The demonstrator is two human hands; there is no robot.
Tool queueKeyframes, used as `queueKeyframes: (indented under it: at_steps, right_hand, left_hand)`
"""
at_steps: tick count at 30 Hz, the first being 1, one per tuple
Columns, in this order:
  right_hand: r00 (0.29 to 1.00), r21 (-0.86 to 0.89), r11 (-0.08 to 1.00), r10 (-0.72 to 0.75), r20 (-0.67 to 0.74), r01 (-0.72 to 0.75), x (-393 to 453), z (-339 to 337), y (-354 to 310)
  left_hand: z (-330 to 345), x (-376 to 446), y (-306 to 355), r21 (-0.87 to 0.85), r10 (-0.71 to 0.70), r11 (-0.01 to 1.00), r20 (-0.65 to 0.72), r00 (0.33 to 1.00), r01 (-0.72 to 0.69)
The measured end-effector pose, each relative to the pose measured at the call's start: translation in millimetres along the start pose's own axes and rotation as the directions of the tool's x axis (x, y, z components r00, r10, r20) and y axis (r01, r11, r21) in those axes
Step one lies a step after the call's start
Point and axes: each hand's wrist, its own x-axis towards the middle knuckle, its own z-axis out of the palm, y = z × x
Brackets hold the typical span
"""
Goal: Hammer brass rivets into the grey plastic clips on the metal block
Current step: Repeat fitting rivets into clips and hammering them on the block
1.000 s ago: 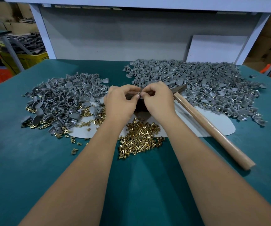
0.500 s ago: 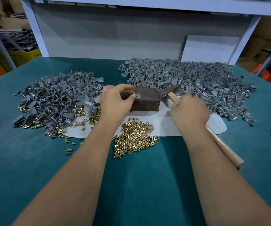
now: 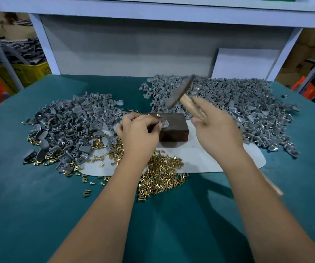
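Note:
A dark brown metal block stands on a white sheet at the table's middle. On its top lies a grey plastic clip with a brass rivet standing in it. My left hand pinches that clip at the block's left end. My right hand grips a wooden-handled hammer, raised and blurred, its steel head above and behind the block. A heap of loose brass rivets lies in front of the block.
A pile of grey clips with rivets among them lies at the left, a larger clip pile at the back right. The green table ends at a grey back panel. A yellow crate stands beyond the left edge.
My right hand left the clip, took the hammer's handle on the table and lifted the hammer above the block. My left hand stayed on the clip.

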Motion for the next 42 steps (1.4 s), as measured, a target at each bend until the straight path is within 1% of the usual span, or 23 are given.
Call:
queueKeyframes:
  at_steps: [2,5,6,9,11,14,15,18,20,23,24,27,28,31,32,35,37,40,42]
  right_hand:
    - [0.997,0.053,0.998,0.014,0.071,-0.018,-2.2,-0.1,-4.1]
    - [0.995,0.079,0.994,0.076,0.064,-0.081,-3.9,2.3,-4.3]
    - [0.993,0.061,0.994,0.084,0.078,-0.089,-3.8,2.2,-2.9]
    - [0.981,-0.05,0.997,0.07,0.18,-0.062,-1.9,-3.1,-2.9]
    - [0.987,-0.065,0.997,0.061,0.147,-0.052,2.6,-7.6,-4.1]
    - [0.999,-0.045,0.998,0.044,0.027,-0.043,2.5,-9.0,-5.8]
    - [0.999,-0.073,0.997,0.032,0.032,-0.03,1.0,-8.0,-6.5]
    - [0.988,-0.194,0.981,0.005,0.154,0.025,-1.4,-6.0,-7.1]
    - [0.992,-0.186,0.982,0.001,0.127,0.023,1.4,-9.4,-8.9]
    - [1.0,-0.118,0.993,-0.012,0.012,0.013,1.5,-11.5,-11.2]
    - [1.0,-0.136,0.99,-0.028,0.012,0.029,0.4,-10.4,-12.1]
    - [0.988,-0.247,0.962,-0.082,0.128,0.112,-2.2,-7.2,-14.8]
    - [0.989,-0.253,0.96,-0.086,0.123,0.115,-1.0,-8.2,-15.6]
    - [0.998,-0.2,0.977,-0.067,0.016,0.069,1.2,-8.9,-14.8]
    - [0.997,-0.194,0.978,-0.071,0.006,0.071,-0.1,-7.1,-14.0]
    - [0.991,-0.244,0.964,-0.082,0.109,0.107,-2.6,-2.0,-11.1]
    - [0.992,-0.169,0.984,-0.035,0.12,0.055,1.7,-1.3,-6.8]
    - [0.998,-0.008,0.998,0.07,0.004,-0.07,8.9,4.3,6.6]
    - [0.987,-0.019,0.987,0.16,-0.025,-0.161,11.0,8.8,17.0]
  left_hand:
    - [0.8,-0.4,-0.3,0.003,-0.008,1.0,-0.011,1.0,0.008]
    - [1.6,-1.1,-0.4,-0.005,-0.016,1.0,-0.016,1.0,0.016]
    - [1.8,-1.3,-0.4,-0.007,-0.017,1.0,-0.017,1.0,0.017]
    - [1.3,-1.3,-0.7,-0.013,-0.028,1.0,-0.017,0.999,0.028]
    - [1.3,-1.4,-1.0,-0.012,-0.031,0.999,-0.011,0.999,0.031]
    - [2.2,-1.3,-1.2,-0.024,-0.031,0.999,-0.013,0.999,0.03]
    - [2.4,-1.2,-1.3,-0.024,-0.033,0.999,-0.014,0.999,0.033]
    - [1.2,-1.0,-1.2,-0.01,-0.047,0.999,-0.003,0.999,0.047]
    - [0.8,-1.0,-1.3,-0.011,-0.052,0.999,-0.001,0.999,0.052]
    - [1.1,-1.2,-1.2,-0.023,-0.057,0.998,-0.013,0.998,0.056]
    - [1.1,-1.0,-1.3,-0.023,-0.059,0.998,-0.015,0.998,0.058]
    - [-0.1,-0.9,-0.2,-0.006,-0.072,0.997,0.004,0.997,0.072]
    - [0.0,-1.1,0.1,-0.003,-0.075,0.997,0.009,0.997,0.075]
    - [0.6,-1.3,-0.3,0.002,-0.063,0.998,-0.004,0.998,0.063]
    - [1.0,-1.1,-0.6,0.001,-0.061,0.998,-0.006,0.998,0.061]
    - [1.1,-0.6,-0.8,0.015,-0.073,0.997,0.012,0.997,0.073]
    - [1.5,-0.8,-1.0,0.01,-0.077,0.997,0.016,0.997,0.077]
    - [2.6,-1.5,-1.4,-0.011,-0.073,0.997,0.015,0.997,0.073]
    - [2.4,-1.7,-1.7,-0.009,-0.07,0.997,0.017,0.997,0.07]
